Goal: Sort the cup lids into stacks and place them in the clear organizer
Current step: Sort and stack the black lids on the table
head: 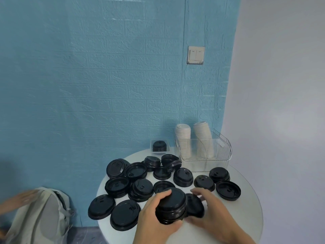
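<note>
Several black cup lids lie scattered on the round white table, some in short piles. My left hand grips a stack of black lids near the table's front. My right hand holds a single black lid at the stack's right side, fingers curled over its edge. The clear organizer stands at the back right and holds two stacks of white lids. A small clear tray with black lids sits behind, against the wall.
A blue brick-textured wall rises behind the table. On the floor at the left stands a grey backpack, with another person's blurred hand on it. A light switch is on the wall.
</note>
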Tool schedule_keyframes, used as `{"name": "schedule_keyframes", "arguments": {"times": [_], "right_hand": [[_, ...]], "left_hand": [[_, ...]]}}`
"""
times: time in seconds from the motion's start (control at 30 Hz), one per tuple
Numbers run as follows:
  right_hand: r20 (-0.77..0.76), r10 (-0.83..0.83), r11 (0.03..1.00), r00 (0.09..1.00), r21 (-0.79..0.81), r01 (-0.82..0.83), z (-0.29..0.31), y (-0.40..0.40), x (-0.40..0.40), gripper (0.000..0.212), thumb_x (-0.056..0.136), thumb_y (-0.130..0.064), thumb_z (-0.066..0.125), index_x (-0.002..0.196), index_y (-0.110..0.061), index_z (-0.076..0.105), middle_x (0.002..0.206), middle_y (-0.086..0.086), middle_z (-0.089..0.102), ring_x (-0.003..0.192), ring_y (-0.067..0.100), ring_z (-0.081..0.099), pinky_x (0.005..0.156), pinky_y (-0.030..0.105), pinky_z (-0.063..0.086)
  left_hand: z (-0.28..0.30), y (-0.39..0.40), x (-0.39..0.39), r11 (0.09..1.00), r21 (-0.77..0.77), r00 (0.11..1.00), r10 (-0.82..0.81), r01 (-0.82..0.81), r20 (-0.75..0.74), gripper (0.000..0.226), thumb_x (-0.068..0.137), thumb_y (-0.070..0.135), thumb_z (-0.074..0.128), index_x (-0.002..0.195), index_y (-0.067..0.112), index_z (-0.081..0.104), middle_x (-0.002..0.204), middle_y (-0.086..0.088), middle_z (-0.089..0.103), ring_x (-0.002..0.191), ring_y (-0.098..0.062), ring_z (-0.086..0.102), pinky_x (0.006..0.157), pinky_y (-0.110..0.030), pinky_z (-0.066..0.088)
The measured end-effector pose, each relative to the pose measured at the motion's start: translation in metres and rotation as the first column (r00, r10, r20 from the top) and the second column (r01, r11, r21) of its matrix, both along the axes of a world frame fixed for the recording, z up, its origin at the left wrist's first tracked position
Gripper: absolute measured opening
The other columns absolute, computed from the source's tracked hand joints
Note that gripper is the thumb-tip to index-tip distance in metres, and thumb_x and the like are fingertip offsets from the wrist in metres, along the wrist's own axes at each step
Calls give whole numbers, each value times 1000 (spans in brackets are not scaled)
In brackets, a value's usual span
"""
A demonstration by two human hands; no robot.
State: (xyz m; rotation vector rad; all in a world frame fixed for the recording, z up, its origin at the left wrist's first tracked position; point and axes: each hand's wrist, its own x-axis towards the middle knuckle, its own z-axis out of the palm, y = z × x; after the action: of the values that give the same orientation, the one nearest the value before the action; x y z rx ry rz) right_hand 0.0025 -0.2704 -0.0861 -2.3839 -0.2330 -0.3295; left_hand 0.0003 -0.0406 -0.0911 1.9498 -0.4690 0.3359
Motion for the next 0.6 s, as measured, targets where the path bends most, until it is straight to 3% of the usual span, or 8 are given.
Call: {"name": "schedule_keyframes", "arguments": {"times": [0.1,0.2,0.3,0.37,0.5,0.6], "right_hand": [[-69,50,998,996,36,-48,-4,8,-6,83,53,-63,86,125,-55,45,123,-34,59,114,-9,54,96,16,43],[-125,145,985,981,115,-131,-2,21,-6,87,58,-49,91,129,-55,42,123,-35,61,116,-14,55,93,13,41],[-162,170,967,972,219,-132,2,32,-4,86,67,-28,88,135,-51,41,122,-19,65,111,-6,62,101,26,49],[-170,173,963,970,237,-130,0,36,0,90,68,-24,88,136,-53,37,122,-20,63,109,-1,64,102,30,51],[-176,202,960,963,232,-159,-7,30,-1,107,63,-45,93,147,-50,26,143,-21,47,132,-1,48,113,35,42],[-120,237,969,964,106,-225,0,7,-9,116,53,-67,90,149,-47,28,145,-28,39,135,-3,43,116,27,34]], "left_hand": [[2,-1,0,1000,-21,1000,14,-15,-12,83,48,40,91,118,67,57,121,39,58,115,8,60,95,-10,46],[4,-1,0,1000,-14,999,-6,5,-52,82,46,42,90,117,67,57,120,32,63,114,8,60,99,-18,50],[7,-1,0,999,12,997,-32,33,-74,86,47,45,90,119,71,51,123,28,63,115,9,59,101,-18,48],[6,-1,1,999,22,996,-38,40,-84,85,47,45,91,119,69,52,123,26,63,116,9,58,100,-15,47],[5,-3,1,995,84,994,-54,62,-91,80,51,42,89,121,60,55,124,25,58,118,18,49,90,0,37],[5,-4,-1,986,145,994,-69,81,-83,76,57,45,86,122,61,52,125,28,53,117,25,42,89,2,34]]}}
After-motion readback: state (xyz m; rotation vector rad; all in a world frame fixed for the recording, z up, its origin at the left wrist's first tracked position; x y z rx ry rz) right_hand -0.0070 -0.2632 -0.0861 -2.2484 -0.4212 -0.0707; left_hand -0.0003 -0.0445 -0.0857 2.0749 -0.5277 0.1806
